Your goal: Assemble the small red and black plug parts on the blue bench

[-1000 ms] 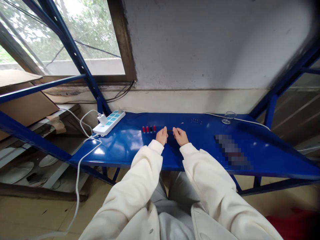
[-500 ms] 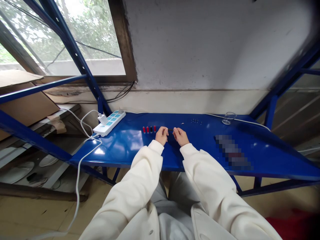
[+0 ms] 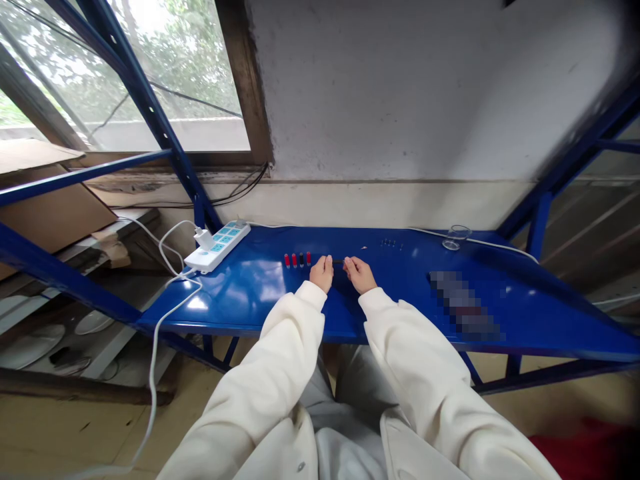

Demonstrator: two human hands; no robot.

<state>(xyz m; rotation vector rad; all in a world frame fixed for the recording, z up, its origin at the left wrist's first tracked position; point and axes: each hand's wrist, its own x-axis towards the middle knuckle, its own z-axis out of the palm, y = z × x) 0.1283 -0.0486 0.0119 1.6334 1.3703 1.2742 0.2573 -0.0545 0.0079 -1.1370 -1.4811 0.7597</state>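
Grey wall (image 3: 400,87) backs a blue table (image 3: 240,313), where pixelation obscures a dark object (image 3: 465,307) toward the right. Left hand (image 3: 321,273) and right hand (image 3: 360,275) pinch a thin dark piece (image 3: 339,261) between them, its ends hidden; farther back, tiny bits (image 3: 389,243) defy identification.

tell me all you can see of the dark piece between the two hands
The dark piece is slim and looks straight, near black in its visible middle. It lies roughly level from side to side, bridging the small gap between the fingers of the left hand and the right hand, which pinch it from either end. Both ends are hidden in the grips. It is over the blue table, right of the row of red and black pieces. Its material and finer parts are too small to tell.
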